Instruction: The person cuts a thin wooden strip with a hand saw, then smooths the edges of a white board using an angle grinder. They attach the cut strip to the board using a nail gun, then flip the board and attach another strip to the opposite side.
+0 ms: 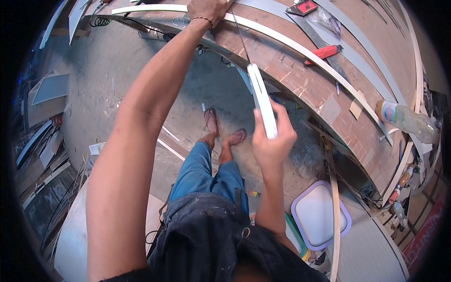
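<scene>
At the top of the view, my left hand (208,10) closes over a long thin white strip (150,8) that runs along the workbench (300,89). The tips of its fingers are partly out of frame. My right hand (275,136) grips the lower end of a long white handle, in front of the bench edge. A thin dark blade reaches from that handle up to the strip beside my left hand; together they look like a hand saw (262,101). Whether the blade touches the strip is too small to tell.
On the bench lie a red utility knife (324,54), a red-and-black packet (302,8), grey strips and a plastic bottle (408,121). A purple-rimmed white panel (322,215) leans below at right. Board offcuts (50,89) are stacked at left.
</scene>
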A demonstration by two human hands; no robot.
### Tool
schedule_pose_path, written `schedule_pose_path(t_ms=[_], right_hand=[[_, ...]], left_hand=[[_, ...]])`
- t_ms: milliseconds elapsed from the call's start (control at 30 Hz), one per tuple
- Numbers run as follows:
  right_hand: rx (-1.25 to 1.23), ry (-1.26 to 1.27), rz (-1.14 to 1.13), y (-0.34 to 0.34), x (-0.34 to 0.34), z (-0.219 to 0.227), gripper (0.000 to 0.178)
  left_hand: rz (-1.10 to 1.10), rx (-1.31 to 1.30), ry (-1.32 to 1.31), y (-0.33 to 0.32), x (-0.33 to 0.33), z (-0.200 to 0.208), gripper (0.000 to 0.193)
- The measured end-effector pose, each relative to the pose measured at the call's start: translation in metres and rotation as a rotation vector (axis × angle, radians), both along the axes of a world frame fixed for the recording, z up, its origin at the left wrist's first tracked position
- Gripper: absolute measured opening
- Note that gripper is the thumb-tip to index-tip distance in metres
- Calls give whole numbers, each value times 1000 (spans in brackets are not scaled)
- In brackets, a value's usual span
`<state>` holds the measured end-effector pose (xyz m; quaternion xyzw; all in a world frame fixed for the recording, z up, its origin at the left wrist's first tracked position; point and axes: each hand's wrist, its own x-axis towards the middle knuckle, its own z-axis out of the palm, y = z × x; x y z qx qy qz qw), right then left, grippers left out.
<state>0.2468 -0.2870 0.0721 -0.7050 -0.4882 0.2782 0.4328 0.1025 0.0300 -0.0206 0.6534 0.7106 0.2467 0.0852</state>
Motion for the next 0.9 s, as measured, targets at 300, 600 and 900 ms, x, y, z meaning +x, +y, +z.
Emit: schedule_pose_path(t_ms=[300, 600, 900], right_hand=[[28, -21, 0, -3, -2, -11, 34], [27, -6, -16, -13, 1, -9, 34], [15, 26, -6, -23, 1, -1, 32]], left_hand=[[-41, 30, 37, 3, 1, -3, 37], [-96, 53, 51, 3, 0, -4, 37], [-21, 26, 57, 5, -2, -6, 37]])
